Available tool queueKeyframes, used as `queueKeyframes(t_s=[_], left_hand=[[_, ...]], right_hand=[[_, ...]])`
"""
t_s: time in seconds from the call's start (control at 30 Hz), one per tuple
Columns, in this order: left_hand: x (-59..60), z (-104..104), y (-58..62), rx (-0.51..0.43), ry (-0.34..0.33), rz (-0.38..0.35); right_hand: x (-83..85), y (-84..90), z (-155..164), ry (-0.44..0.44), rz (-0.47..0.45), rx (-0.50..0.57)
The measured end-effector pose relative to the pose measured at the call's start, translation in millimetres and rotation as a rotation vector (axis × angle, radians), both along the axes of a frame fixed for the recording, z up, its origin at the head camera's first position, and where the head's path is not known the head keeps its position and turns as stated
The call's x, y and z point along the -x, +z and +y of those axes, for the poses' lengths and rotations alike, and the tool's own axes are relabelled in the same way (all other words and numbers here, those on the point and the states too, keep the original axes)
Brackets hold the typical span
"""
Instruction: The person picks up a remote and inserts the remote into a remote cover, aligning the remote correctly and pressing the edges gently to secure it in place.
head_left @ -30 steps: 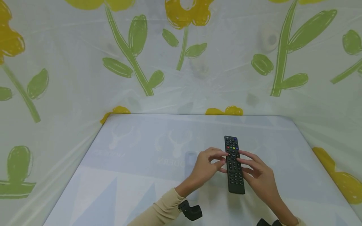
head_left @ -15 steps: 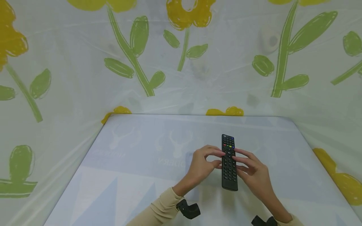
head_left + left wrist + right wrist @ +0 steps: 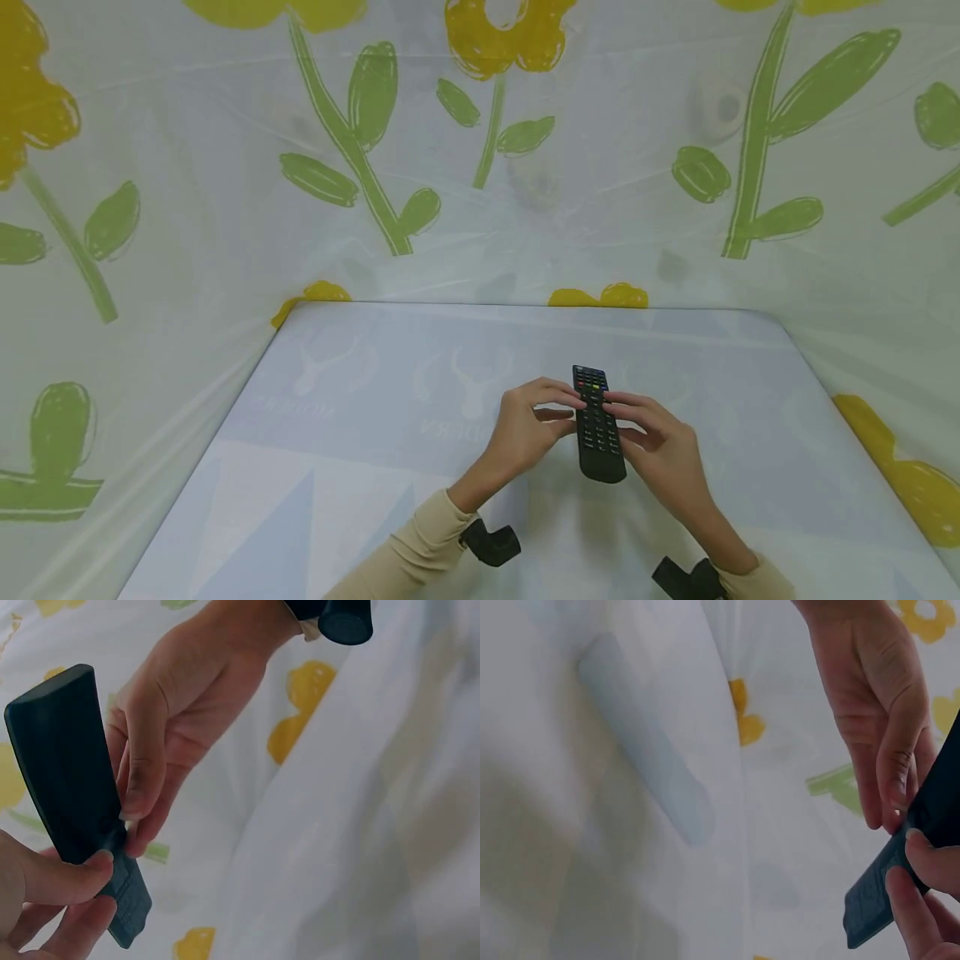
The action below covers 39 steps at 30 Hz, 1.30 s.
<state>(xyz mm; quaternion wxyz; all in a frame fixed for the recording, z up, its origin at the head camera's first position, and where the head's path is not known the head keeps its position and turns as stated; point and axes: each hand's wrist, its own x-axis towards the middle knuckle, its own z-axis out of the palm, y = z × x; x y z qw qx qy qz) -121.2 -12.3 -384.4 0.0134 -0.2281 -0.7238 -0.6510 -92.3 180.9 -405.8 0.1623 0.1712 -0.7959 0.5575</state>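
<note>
A black remote control [image 3: 600, 454] is held over the table, its buttons facing up with small coloured ones near the far end. My left hand [image 3: 517, 429] pinches its left edge between thumb and fingertips. Opposite, my right hand [image 3: 667, 454] grips the right edge, fingertips over the border of the buttons. In the left wrist view the smooth dark back of the remote [image 3: 64, 765] shows, with the thumb and fingers of the left hand [image 3: 52, 892] around it. The right wrist view has part of the remote [image 3: 874, 900] at lower right, between both hands.
The pale table [image 3: 360, 400] has a faint blue and white pattern. Behind and beside it hangs a white curtain [image 3: 600, 167] printed with yellow flowers and green leaves. Black wrist devices [image 3: 491, 543] sit on both forearms. An elongated pale bluish shape [image 3: 645, 742] shows on the tabletop.
Both hands have shifted left together with the remote control. The remote now looks shorter, its near end tipped up more towards the head camera. Both grips stay on its edges.
</note>
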Motion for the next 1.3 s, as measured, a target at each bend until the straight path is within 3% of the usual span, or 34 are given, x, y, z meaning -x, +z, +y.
queueKeyframes(t_s=[0.13, 0.2, 0.3, 0.43, 0.67, 0.83, 1.1, 1.3], left_hand=[[-4.0, -8, 20.8, 0.018, 0.002, 0.058], [-2.8, -12, 24.0, 0.027, -0.001, 0.096], [7.2, -16, 12.3, 0.023, -0.008, 0.133], [21.5, -18, -5.0, 0.004, -0.021, 0.118], [28.4, -24, -2.8, -0.059, -0.043, 0.047], [31.0, -29, 2.1, -0.073, -0.050, -0.004], [37.4, -38, 2.5, -0.093, -0.057, 0.001], [43.0, -43, 1.1, -0.078, -0.025, 0.003]], right_hand=[[4.8, 1.9, -4, 0.029, 0.038, -0.003], [6.7, 4.0, -7, 0.040, 0.052, -0.014], [9.0, 8.4, -10, 0.049, 0.061, -0.019], [12.9, 12.4, -13, 0.043, 0.072, -0.007], [25.1, 14.1, -15, 0.127, 0.108, 0.008], [31.4, 16.1, -19, 0.136, 0.125, 0.009], [39.8, 17.6, -29, 0.118, 0.144, 0.026], [45.5, 19.5, -34, 0.155, 0.139, 0.021]])
